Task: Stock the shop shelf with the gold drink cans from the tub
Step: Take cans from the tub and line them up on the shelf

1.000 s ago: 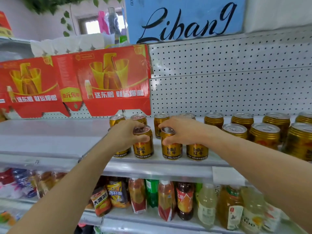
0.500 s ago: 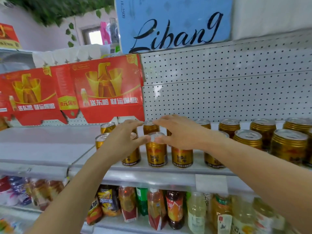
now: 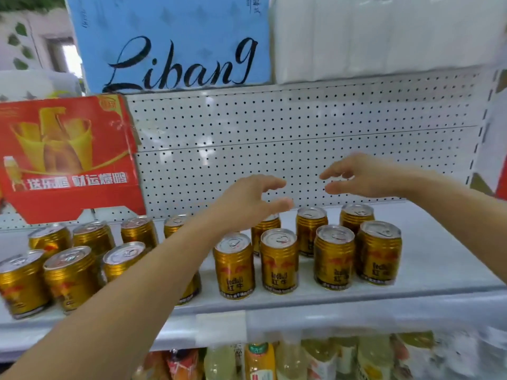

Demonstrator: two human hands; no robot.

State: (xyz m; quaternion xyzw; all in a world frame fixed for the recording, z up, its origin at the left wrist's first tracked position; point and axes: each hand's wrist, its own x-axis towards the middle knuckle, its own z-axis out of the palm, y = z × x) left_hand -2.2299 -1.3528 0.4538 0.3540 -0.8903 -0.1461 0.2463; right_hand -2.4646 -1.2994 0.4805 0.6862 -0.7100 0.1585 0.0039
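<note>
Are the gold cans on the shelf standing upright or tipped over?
Upright: the gold cans stand on their bases on the shelf, pull-tab tops facing up; none lies on its side.

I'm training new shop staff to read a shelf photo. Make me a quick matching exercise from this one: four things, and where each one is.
Things:
1. gold cans
2. red carton
3. blue pack
4. bottles

Places:
A. on top of the unit
B. shelf below the cans
C. standing on the white shelf
D. left, against the pegboard

Pairs: 1-C, 2-D, 3-A, 4-B
</note>
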